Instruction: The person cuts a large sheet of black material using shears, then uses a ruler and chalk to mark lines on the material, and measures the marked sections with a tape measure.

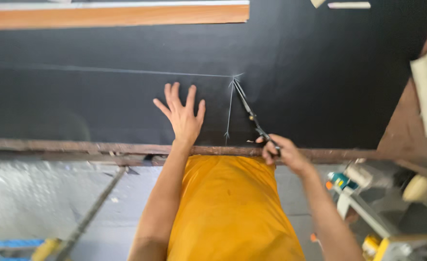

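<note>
the black cloth point(102, 106) lies spread flat over the worktop point(78, 146), from the near wooden edge to the far side, and it carries thin chalk lines point(229, 108) that meet in a point right of the middle. it looks soft and light, so it would likely slide or wrinkle if nothing presses it; the best place to hold it is flat from above, close beside the line, not at its edge.

the left hand point(183, 116) rests on the cloth with fingers spread apart, palm down, just left of the chalk lines, gripping nothing. the right hand point(282, 153) is at the near edge and its grip is closed around the handles of dark scissors point(252, 116), whose long blades lie along the slanted chalk line toward the point. whether the blades are a little apart i cannot tell, the view is blurred there.

a wooden strip point(112, 14) lies at the far left. the person's orange shirt point(228, 208) fills the near middle, and blurred tools and boxes point(368, 203) stand at the near right.
</note>
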